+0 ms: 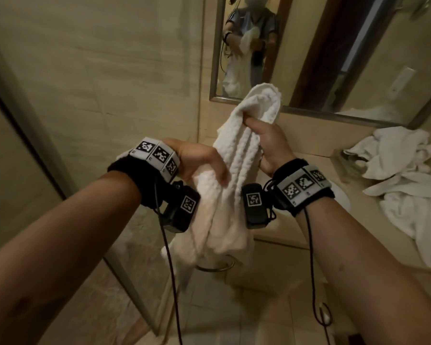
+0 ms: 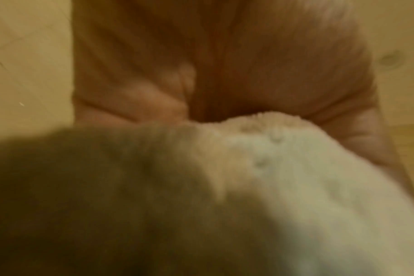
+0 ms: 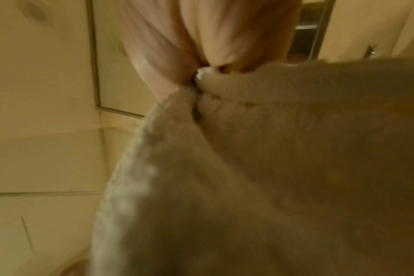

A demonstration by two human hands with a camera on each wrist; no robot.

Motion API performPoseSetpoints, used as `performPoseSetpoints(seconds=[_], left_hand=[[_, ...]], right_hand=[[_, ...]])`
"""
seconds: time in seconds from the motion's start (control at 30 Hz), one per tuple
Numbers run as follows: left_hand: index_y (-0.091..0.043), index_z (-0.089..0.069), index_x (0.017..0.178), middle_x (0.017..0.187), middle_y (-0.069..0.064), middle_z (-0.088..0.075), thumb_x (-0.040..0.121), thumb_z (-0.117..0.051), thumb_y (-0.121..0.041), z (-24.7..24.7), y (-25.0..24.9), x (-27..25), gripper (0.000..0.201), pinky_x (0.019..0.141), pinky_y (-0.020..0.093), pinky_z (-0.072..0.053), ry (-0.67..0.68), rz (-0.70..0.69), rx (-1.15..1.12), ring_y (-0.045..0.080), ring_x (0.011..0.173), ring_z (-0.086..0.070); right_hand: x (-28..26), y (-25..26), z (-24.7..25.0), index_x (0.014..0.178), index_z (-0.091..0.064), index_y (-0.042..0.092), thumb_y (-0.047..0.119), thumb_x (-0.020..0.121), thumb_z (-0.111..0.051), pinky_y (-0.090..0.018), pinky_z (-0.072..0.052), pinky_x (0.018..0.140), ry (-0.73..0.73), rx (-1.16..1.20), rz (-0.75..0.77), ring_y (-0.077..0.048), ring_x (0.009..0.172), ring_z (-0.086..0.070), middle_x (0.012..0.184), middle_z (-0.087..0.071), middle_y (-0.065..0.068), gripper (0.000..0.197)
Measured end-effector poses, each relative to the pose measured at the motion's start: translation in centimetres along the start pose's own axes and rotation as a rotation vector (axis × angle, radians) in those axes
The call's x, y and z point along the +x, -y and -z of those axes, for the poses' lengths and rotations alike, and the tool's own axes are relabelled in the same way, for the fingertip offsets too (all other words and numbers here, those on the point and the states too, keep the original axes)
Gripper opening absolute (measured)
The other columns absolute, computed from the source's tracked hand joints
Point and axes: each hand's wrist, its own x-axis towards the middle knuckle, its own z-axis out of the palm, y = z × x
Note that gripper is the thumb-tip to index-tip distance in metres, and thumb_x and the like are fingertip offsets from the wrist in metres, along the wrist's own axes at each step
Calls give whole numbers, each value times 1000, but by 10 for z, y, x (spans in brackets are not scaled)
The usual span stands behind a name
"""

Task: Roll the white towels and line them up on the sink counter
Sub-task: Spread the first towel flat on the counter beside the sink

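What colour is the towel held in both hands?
White; the towel shows best in the head view.

White towel, white heap on beige counter; black wristbands carry black-and-white square markers

Loose towel heap over the counter's right side, bare counter strip left of it.
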Motion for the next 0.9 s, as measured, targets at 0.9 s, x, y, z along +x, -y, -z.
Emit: performPoseSetpoints(seconds=[0.9], left_hand=[[-4, -68, 100, 99, 15, -67, 86, -63, -19, 42, 42, 45, 21, 69, 31, -44, -946, 180, 1029, 32, 97, -66]], right_hand=[[23, -77, 54, 102, -69, 10, 19, 83, -71, -38, -53, 83, -238, -493, -2, -25, 92, -66, 95, -70, -7, 21]])
